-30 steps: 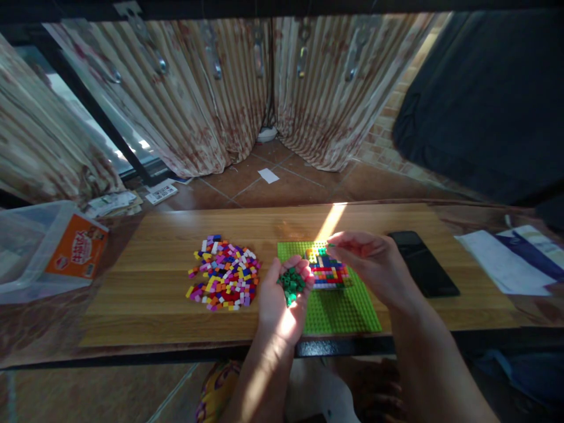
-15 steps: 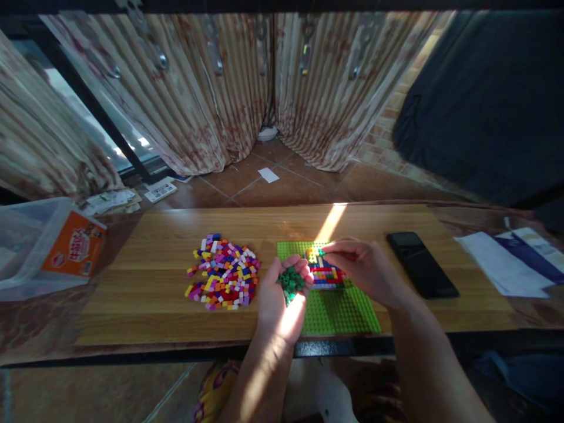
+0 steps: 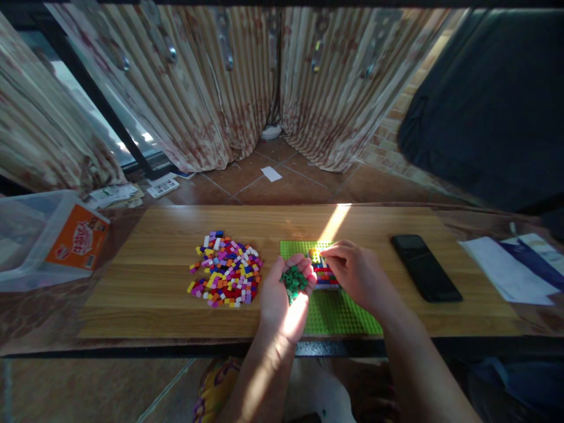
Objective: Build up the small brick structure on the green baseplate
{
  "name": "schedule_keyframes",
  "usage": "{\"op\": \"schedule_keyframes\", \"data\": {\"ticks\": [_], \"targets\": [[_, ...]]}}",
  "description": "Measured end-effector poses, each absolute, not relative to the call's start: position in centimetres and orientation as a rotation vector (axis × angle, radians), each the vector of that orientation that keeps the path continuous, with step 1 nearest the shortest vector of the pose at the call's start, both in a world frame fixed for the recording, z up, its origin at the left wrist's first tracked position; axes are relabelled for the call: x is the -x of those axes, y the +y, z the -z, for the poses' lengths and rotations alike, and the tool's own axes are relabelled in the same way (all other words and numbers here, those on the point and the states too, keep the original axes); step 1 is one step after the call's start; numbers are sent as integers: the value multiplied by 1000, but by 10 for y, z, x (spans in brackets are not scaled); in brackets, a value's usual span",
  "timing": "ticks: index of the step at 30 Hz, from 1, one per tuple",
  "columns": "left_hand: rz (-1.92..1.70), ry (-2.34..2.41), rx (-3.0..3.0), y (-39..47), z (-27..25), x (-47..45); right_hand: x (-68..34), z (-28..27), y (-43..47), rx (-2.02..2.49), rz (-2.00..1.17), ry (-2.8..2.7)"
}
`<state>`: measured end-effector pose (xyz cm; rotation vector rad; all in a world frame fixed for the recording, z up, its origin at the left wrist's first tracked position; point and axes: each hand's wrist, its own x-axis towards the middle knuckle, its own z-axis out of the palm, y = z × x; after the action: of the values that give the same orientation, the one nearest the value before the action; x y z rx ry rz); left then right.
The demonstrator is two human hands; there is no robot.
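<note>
My left hand is cupped palm up around a heap of small green toy bricks, over the left edge of the green baseplate. On the baseplate stands a low build of coloured bricks, with red, white, blue and yellow showing. My right hand reaches over it from the right, thumb and forefinger pinched together at its upper part, beside the yellow bricks. Whatever sits between those fingertips is hidden from view. The right hand also covers part of the build.
Left of my hands lies a loose pile of mixed bricks on the wooden table. A black phone rests at the right, with papers beyond it. A clear plastic box with an orange label stands at far left.
The green brick seen at my right fingertips is now out of sight, with those fingers closer over the build. My left hand keeps its cupped hold. The whole view has shifted slightly.
</note>
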<state>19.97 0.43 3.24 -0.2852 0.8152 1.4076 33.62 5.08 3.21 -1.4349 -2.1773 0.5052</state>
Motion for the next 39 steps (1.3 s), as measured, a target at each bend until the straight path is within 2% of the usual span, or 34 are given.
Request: {"op": "schedule_keyframes", "data": {"ticks": [7, 13, 27, 39], "targets": [[-1406, 808, 313, 5, -35, -200, -331, -23, 49, 1587, -261, -2227], [-1405, 783, 313, 4, -34, -200, -330, -21, 48, 1667, -173, -2171], [-1405, 770, 318, 4, -32, -201, -332, -26, 50, 1647, -396, -2108], [-1399, 772, 312, 4, -33, -200, -334, -27, 52, 1730, -358, -1956]]}}
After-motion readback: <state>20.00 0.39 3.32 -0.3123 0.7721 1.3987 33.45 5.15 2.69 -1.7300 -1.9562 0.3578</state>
